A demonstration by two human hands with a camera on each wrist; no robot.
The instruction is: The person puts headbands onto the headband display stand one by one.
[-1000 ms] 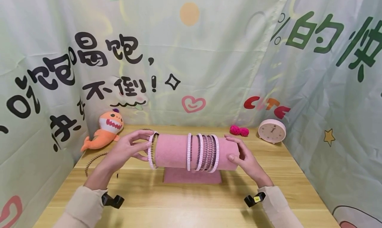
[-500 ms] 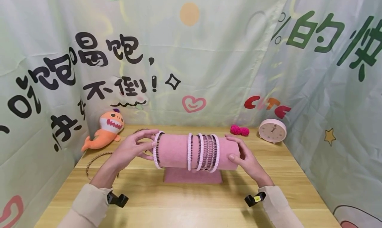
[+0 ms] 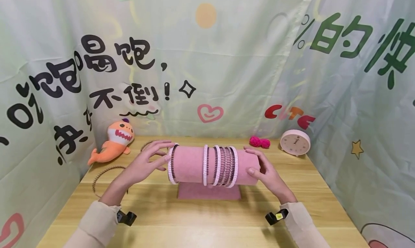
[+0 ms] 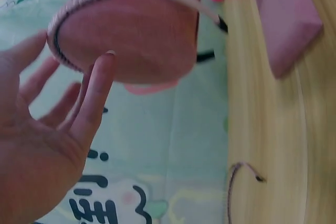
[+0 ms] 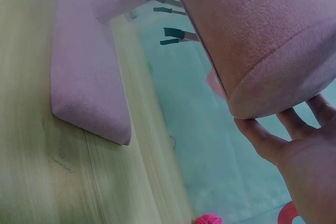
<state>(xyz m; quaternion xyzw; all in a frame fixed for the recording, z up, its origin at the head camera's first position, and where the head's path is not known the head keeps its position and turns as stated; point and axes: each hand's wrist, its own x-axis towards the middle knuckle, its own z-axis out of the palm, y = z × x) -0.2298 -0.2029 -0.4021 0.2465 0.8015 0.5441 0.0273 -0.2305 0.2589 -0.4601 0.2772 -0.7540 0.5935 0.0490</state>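
Note:
A pink plush headband stand (image 3: 189, 165), a horizontal cylinder on a flat base, stands on the wooden table. Around its left end sits a white toothed headband (image 3: 171, 165). My left hand (image 3: 147, 164) is at that end with its fingers fairly straight; in the left wrist view a fingertip touches or nearly touches the band's edge. My right hand (image 3: 267, 174) grips the cylinder's right end, thumb in front and fingers behind. Another white headband (image 3: 205, 165) is at mid-cylinder, with a group of white and brown headbands (image 3: 226, 166) to its right.
Two thin brown toothed headbands lie on the table at left, one nearer (image 3: 103, 176) and one behind my left hand (image 3: 147, 144). An orange shark plush (image 3: 113, 143) sits at the back left. Pink yarn balls (image 3: 259, 142) and a round clock (image 3: 295, 142) stand at back right.
The left white headband has shifted right, farther onto the cylinder. My left hand moved right with it, then its fingers loosened. My right hand stays at the right end.

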